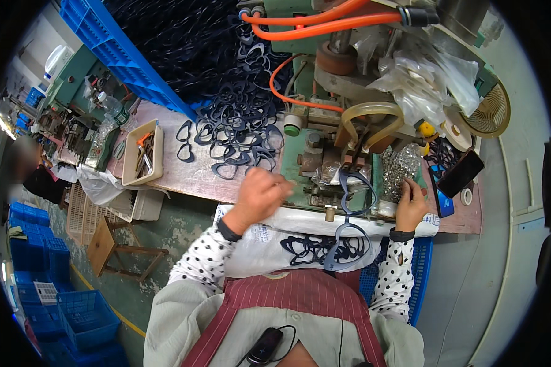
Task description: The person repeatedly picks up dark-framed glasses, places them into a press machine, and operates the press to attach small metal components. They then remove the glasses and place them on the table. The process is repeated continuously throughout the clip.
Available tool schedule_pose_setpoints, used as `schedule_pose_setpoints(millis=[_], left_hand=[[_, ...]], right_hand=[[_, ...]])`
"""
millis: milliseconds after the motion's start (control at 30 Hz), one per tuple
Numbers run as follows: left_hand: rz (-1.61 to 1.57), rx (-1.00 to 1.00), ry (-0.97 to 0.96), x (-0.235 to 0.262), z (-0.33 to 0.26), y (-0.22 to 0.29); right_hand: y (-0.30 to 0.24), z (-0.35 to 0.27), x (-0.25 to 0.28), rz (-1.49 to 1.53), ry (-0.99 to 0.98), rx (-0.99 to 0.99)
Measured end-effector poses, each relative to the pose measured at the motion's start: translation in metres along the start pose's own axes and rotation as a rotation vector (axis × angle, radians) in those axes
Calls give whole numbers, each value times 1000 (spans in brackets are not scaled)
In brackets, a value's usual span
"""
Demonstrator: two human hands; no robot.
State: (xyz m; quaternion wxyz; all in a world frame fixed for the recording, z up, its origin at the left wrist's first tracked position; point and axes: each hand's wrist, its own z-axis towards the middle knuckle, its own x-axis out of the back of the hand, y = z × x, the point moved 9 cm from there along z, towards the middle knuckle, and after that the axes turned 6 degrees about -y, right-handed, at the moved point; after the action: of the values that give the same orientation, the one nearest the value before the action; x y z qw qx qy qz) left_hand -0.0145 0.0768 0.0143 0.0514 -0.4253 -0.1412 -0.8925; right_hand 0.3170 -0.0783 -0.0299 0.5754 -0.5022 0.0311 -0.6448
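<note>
Head view. Left hand (260, 192): loosely curled, knuckles up, at the near edge of the green bench machine (315, 165); whether it pinches anything cannot be told.

Right hand (410, 205): fingers bent into the heap of small silvery metal parts (401, 168) just ahead of it.

Dark blue spectacle front (349, 220): hangs between the hands off the machine's fixture.

Step, as judged: fitting a small part to the front; next calls for precise seating.

Loose fronts (239, 131): beyond the left hand.

two hands (260, 192), one phone (461, 173) (dark), one fan (488, 113)
</note>
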Motion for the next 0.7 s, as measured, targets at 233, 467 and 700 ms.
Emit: schedule_pose_setpoints(millis=[233,467,700], left_hand=[[204,4,-463,-25,-46,-64],[-35,206,-192,-10,-27,-116],[-334,630,412,29,-15,-104]], right_hand=[[-17,2,-3,-102,-48,133],[-34,10,2,64,-84,89],[-82,21,-12,550,-357,-128]])
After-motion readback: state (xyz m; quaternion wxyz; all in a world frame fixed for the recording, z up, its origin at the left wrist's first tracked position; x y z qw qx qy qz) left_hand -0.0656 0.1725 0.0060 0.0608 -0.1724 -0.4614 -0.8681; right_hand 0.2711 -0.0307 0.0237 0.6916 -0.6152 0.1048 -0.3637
